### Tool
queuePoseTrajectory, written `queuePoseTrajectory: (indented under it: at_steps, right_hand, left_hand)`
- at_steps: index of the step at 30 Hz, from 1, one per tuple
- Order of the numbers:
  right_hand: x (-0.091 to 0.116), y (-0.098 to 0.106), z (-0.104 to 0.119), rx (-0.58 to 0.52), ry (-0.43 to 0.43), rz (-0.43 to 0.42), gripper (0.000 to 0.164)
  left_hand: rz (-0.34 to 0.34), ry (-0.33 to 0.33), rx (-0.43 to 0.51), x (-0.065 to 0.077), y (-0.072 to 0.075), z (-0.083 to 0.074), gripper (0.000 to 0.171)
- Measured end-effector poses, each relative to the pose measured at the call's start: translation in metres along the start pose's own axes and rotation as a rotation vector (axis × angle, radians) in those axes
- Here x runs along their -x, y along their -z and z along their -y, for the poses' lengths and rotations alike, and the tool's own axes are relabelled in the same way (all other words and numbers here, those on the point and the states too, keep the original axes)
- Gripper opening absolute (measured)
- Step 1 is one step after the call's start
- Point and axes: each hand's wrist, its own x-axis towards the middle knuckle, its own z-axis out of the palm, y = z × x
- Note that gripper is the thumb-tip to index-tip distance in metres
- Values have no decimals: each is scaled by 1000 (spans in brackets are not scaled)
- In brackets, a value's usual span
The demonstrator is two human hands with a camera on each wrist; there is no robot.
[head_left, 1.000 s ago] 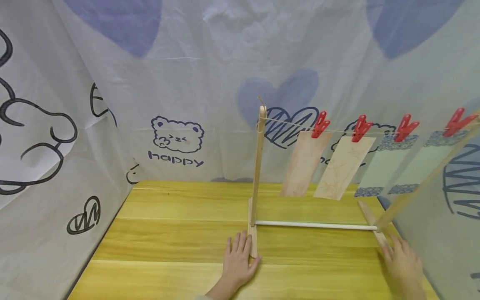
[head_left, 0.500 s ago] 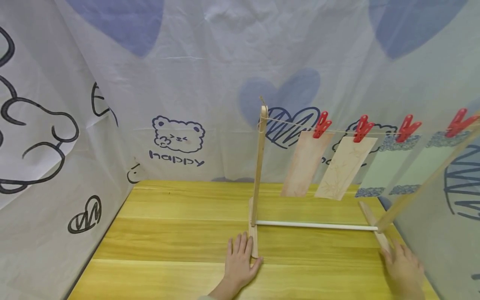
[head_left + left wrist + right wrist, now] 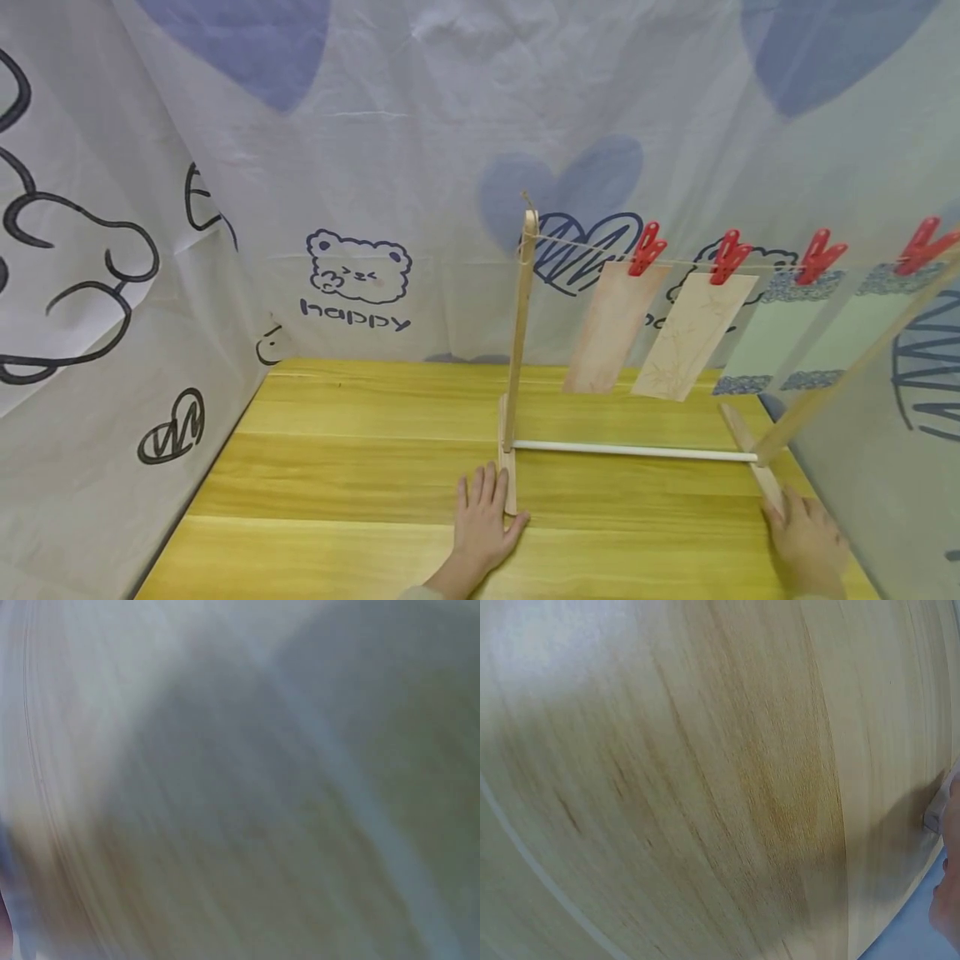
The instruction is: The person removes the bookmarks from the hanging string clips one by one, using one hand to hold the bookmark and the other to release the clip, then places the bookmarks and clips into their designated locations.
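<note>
A small wooden drying rack stands on the table, its left post (image 3: 519, 333) and right post (image 3: 855, 379) joined low down by a white rod (image 3: 637, 450). My left hand (image 3: 480, 525) lies with straight fingers beside the left foot (image 3: 510, 492), whose near end sits between index finger and thumb. At the right foot (image 3: 767, 483), my right hand (image 3: 810, 537) pinches the near end, thumb on its left side. Red clothespins (image 3: 726, 258) on the string hold several paper strips, among them a pinkish one (image 3: 615, 329) and a cream one (image 3: 693, 337).
Yellow wood-grain table (image 3: 337, 475) under both hands. A white printed cloth (image 3: 420, 167) hangs behind and along both sides, close to the right post. The left wrist view is blurred; the right wrist view shows mostly tabletop.
The head view has shifted very slightly, so everything sits a little further right. Both hands and the rack keep their places relative to each other.
</note>
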Motion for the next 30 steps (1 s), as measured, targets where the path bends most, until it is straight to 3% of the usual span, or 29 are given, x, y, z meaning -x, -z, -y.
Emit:
queuePoseTrajectory:
  at_steps: [13, 21, 30]
  right_hand:
    - [-7, -5, -7, 54, -82, 160, 74]
    - [-5, -9, -9, 35, -87, 146, 73]
    - [-2, -7, -6, 11, -103, 164, 73]
  left_hand:
    - [72, 22, 7, -4, 3, -3, 71]
    - [42, 20, 6, -7, -1, -3, 69]
    - [123, 39, 10, -8, -1, -4, 67]
